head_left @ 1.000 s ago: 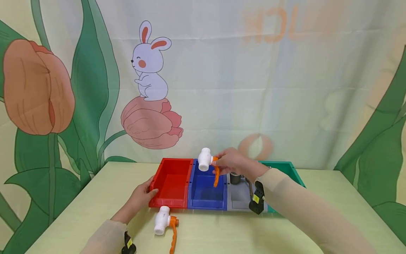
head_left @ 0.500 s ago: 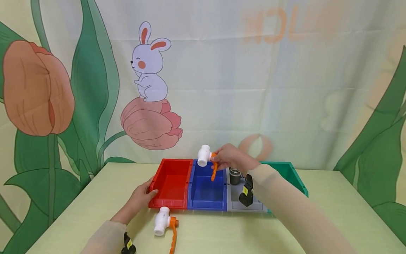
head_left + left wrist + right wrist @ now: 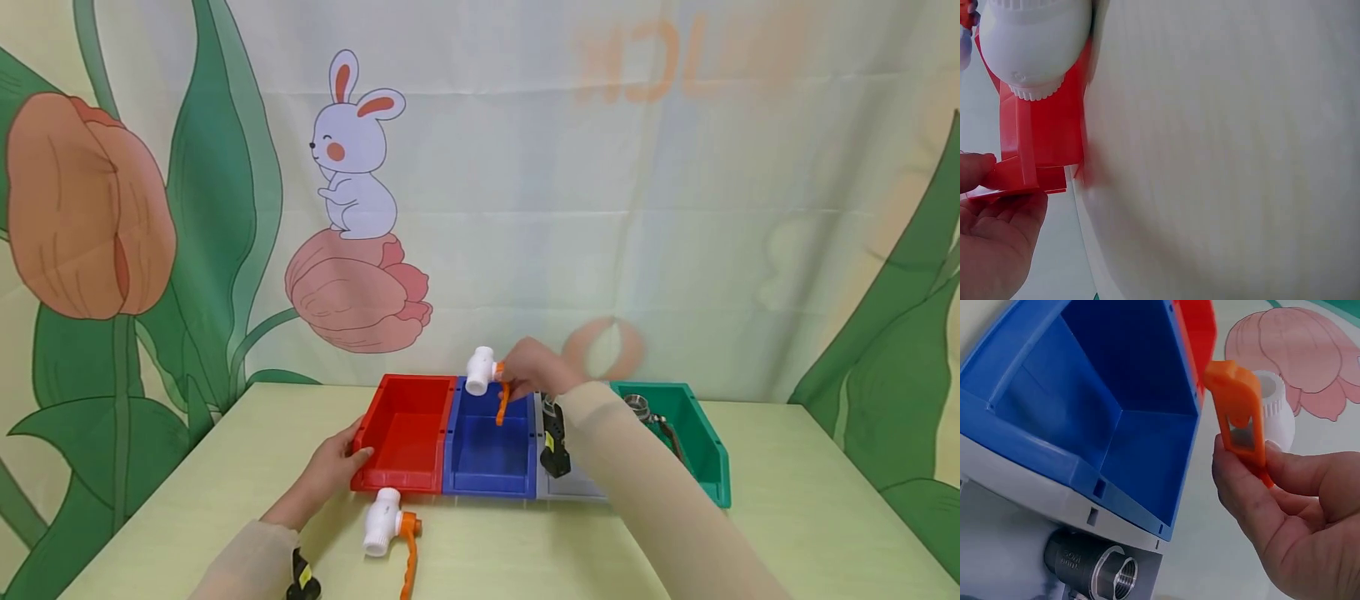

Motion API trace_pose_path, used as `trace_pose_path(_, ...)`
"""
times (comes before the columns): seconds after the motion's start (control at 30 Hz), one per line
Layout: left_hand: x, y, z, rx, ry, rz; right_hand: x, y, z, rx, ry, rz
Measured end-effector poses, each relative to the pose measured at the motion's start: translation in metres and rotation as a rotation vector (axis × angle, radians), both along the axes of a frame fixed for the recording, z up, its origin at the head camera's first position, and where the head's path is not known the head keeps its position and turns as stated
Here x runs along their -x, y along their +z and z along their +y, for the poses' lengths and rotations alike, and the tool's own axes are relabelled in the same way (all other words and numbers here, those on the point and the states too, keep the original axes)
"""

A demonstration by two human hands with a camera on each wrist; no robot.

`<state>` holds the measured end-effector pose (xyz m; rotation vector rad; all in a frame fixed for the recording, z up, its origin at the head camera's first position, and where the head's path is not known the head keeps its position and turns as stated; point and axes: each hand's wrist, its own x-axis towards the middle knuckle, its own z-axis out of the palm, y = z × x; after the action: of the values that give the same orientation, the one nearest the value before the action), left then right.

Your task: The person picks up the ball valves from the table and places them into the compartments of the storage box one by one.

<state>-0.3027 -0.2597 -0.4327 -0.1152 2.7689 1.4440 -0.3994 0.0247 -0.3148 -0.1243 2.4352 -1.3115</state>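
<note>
My right hand [image 3: 536,368] holds a white plastic ball valve by its orange lever handle [image 3: 1244,422], up over the back of the blue bin [image 3: 491,482]. The white body of this ball valve [image 3: 480,371] points left, away from the fingers. At the left, my left hand [image 3: 330,471] grips the side wall of the red bin [image 3: 408,481]; thumb and fingers pinch the wall in the left wrist view. A second white ball valve [image 3: 382,525] with an orange handle lies on the table before the red bin.
Right of the blue bin stand a grey bin [image 3: 576,486] and a green bin [image 3: 717,467], all in one row. A metal valve [image 3: 1088,562] lies in the grey bin, another metal valve [image 3: 637,407] in the green one. A printed curtain [image 3: 495,183] hangs behind the table.
The right forearm has swung left, uncovering the green bin and its metal valve. The held ball valve has shifted slightly left over the blue bin. The left hand has stayed on the red bin.
</note>
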Motion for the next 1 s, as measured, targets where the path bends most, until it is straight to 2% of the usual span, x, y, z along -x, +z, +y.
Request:
trace_pose_path(0.03, 0.000, 0.000, 0.000, 0.001, 0.000, 0.000, 0.002, -0.003, -0.001, -0.009, -0.002, 0.004)
trace_pose_path(0.1, 0.000, 0.000, 0.000, 0.000, -0.001, 0.000, 0.027, -0.021, -0.003, -0.017, -0.002, -0.028)
trace_pose_path(0.27, 0.000, 0.001, 0.001, 0.001, 0.007, -0.007, 0.100, -0.078, -0.009, -0.045, -0.004, -0.102)
trace_pose_path(0.33, 0.000, 0.001, 0.001, 0.003, 0.011, -0.009, 0.103, -0.085, -0.011, -0.063, -0.011, -0.108)
trace_pose_path(0.37, 0.000, 0.001, 0.001, 0.004, 0.011, -0.008, 0.099, -0.083, -0.011, -0.073, -0.012, -0.105)
trace_pose_path(0.53, 0.000, 0.001, 0.001, 0.006, 0.008, -0.003, 0.054, -0.056, -0.013, -0.151, -0.021, -0.069)
trace_pose_path(0.57, 0.000, 0.001, 0.001, 0.008, 0.009, -0.003, 0.058, -0.060, -0.014, -0.174, -0.013, -0.065)
trace_pose_path(0.63, -0.001, 0.001, 0.001, 0.009, 0.012, -0.004, 0.076, -0.077, -0.014, -0.200, -0.005, -0.072)
trace_pose_path(0.77, -0.001, 0.001, 0.001, 0.009, 0.016, -0.008, 0.129, -0.123, -0.014, -0.213, 0.014, -0.106)
trace_pose_path(0.87, -0.002, 0.002, 0.002, 0.007, 0.013, -0.005, 0.135, -0.131, -0.013, -0.218, 0.017, -0.101)
trace_pose_path(1.0, -0.002, 0.003, 0.002, 0.011, 0.008, 0.003, 0.114, -0.115, -0.014, -0.238, 0.035, -0.100)
